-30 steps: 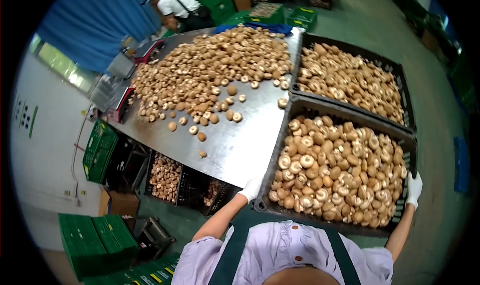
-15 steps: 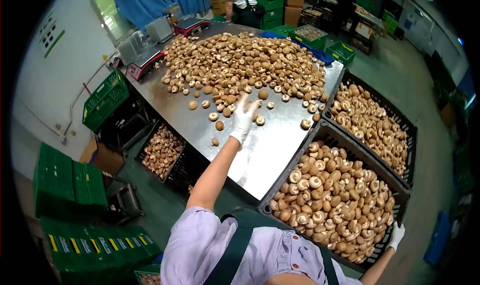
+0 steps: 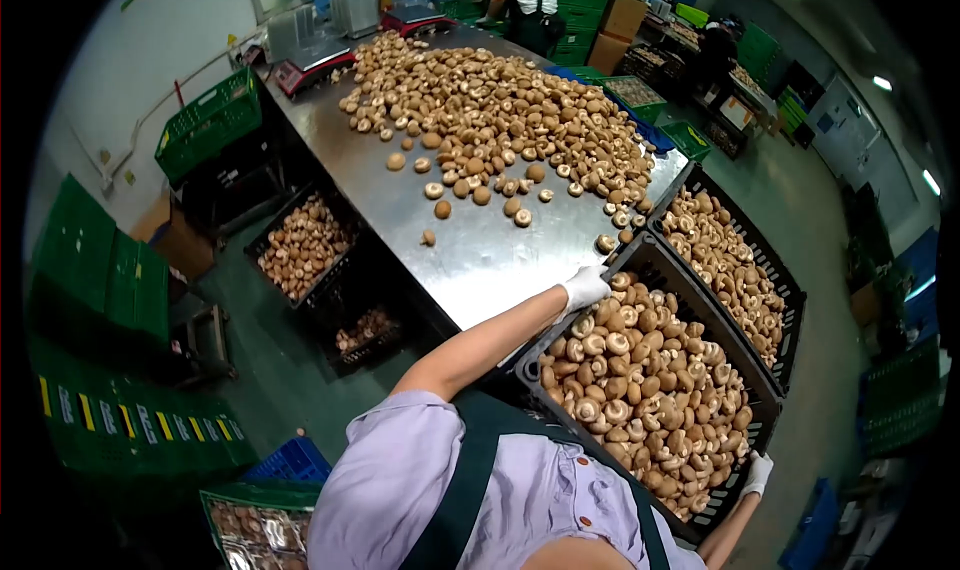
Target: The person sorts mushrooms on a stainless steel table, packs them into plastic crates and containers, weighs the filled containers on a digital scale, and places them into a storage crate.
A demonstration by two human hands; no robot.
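Note:
A black plastic crate (image 3: 770, 410) heaped with brown mushrooms (image 3: 640, 370) stands right in front of my body, against the table's near right edge. My left hand (image 3: 585, 288), in a white glove, is closed over the crate's rim on the table side; part of its fingers is hidden. On the opposite side, my right hand (image 3: 758, 473), gloved too, grips the crate's outer wall. Beyond my left hand, a large pile of mushrooms (image 3: 500, 100) covers the far part of the steel table (image 3: 380, 185), with several loose ones at its near edge.
A second black crate of mushrooms (image 3: 720, 255) adjoins the first. Scales (image 3: 310, 68) sit at the table's far left. Lower crates of mushrooms (image 3: 305, 245) stand left of the table, near stacked green crates (image 3: 100, 270). Another person (image 3: 530, 5) works behind the table.
My left hand has left the loose mushrooms on the table and come right and nearer, onto the crate's rim. My right hand stays on the crate. The view has shifted.

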